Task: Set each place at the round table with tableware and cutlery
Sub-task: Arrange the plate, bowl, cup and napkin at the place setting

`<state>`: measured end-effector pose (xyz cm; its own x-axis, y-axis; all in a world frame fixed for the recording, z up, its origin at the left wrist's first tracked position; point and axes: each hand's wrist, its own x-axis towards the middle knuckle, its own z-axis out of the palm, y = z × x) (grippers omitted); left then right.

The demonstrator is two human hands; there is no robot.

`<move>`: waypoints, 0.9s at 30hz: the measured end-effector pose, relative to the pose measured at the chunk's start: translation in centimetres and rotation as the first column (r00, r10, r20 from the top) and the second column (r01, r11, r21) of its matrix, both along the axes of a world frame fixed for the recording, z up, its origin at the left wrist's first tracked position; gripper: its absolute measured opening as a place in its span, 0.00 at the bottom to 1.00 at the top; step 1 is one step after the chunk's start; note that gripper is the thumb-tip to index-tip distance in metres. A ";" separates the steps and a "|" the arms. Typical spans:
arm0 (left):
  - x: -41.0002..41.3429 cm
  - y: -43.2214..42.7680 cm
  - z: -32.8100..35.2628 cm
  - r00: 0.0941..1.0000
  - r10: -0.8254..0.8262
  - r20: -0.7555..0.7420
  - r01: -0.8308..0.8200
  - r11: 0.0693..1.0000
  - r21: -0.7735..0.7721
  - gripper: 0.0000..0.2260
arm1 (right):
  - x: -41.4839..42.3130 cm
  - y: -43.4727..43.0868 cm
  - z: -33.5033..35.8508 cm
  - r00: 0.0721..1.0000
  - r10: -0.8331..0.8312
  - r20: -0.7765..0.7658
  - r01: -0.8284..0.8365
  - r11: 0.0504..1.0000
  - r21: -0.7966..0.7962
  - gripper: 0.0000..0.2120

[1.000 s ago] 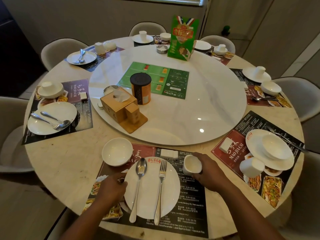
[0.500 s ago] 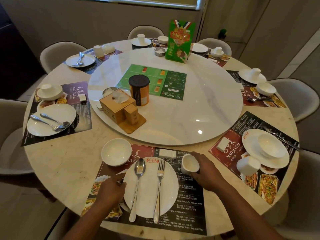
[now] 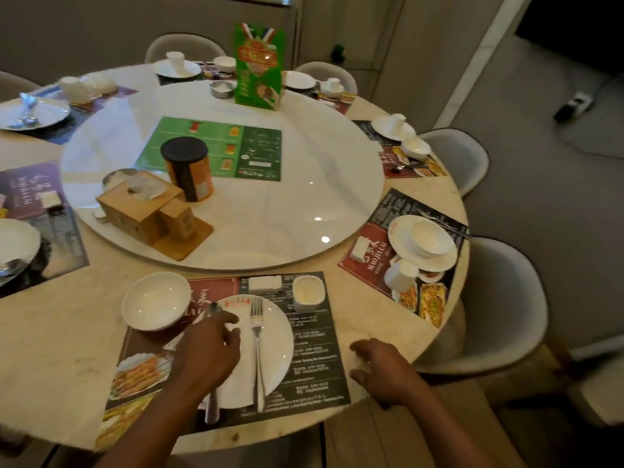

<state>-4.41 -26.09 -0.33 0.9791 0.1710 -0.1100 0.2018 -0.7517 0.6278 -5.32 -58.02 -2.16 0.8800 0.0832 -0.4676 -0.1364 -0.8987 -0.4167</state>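
White glazed ceramic makes the plate [image 3: 277,342] stiff, smooth and easy to chip; I judge the rim the safest hold. The fork [image 3: 257,349] lies on it, and the spoon [image 3: 211,412] is partly under the left hand [image 3: 206,352]; whether its curled fingers pinch the spoon, I cannot tell. The cup [image 3: 307,293] stands just beyond the plate's right side, the bowl [image 3: 156,300] beyond its left. The right hand [image 3: 381,369], right of the plate, is relaxed and empty.
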 end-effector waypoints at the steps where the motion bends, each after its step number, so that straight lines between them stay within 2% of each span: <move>1: 0.3 -1.3 0.4 0.999 -0.045 0.008 0.045 0.999 0.004 0.12 | -0.4 -1.0 0.3 1.000 0.008 -0.009 -0.008 1.000 -0.011 0.25; 7: 2.8 -10.1 2.2 0.958 -0.279 0.064 0.282 0.958 -0.041 0.09 | 0.5 -9.3 3.5 0.996 -0.035 0.076 0.040 0.998 -0.055 0.20; 10: 4.2 -15.5 2.3 0.946 -0.322 0.041 0.324 0.943 -0.070 0.09 | 1.9 -14.6 4.6 0.991 -0.072 0.112 0.079 0.996 -0.052 0.20; 13: 5.2 -20.9 1.7 0.960 -0.280 0.030 0.281 0.959 -0.034 0.10 | 3.9 -20.6 5.0 0.988 -0.050 0.143 0.056 0.998 -0.041 0.18; 17: 6.1 -26.7 1.1 0.984 -0.163 -0.068 0.160 0.986 -0.051 0.11 | 7.3 -27.8 6.0 0.991 -0.009 0.136 0.010 1.000 -0.012 0.15; 20: 6.5 -30.1 0.6 0.991 -0.074 -0.112 0.072 0.997 -0.022 0.16 | 10.5 -30.7 7.1 0.986 0.043 0.160 -0.046 0.999 0.014 0.14; 24: 7.3 -33.3 0.7 0.990 0.014 -0.143 -0.010 1.000 0.029 0.22 | 16.5 -29.6 8.5 0.945 0.171 0.279 -0.173 0.985 -0.015 0.15; 27: 8.8 -33.9 0.9 0.989 0.039 -0.141 -0.032 0.998 0.056 0.28 | 21.5 -25.9 8.3 0.877 0.361 0.316 -0.349 0.932 -0.094 0.16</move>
<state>4.42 -60.01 0.53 0.9475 0.2146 -0.2370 0.3129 -0.7742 0.5501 16.14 -83.96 6.15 0.8968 0.4081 -0.1709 0.3314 -0.8755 -0.3518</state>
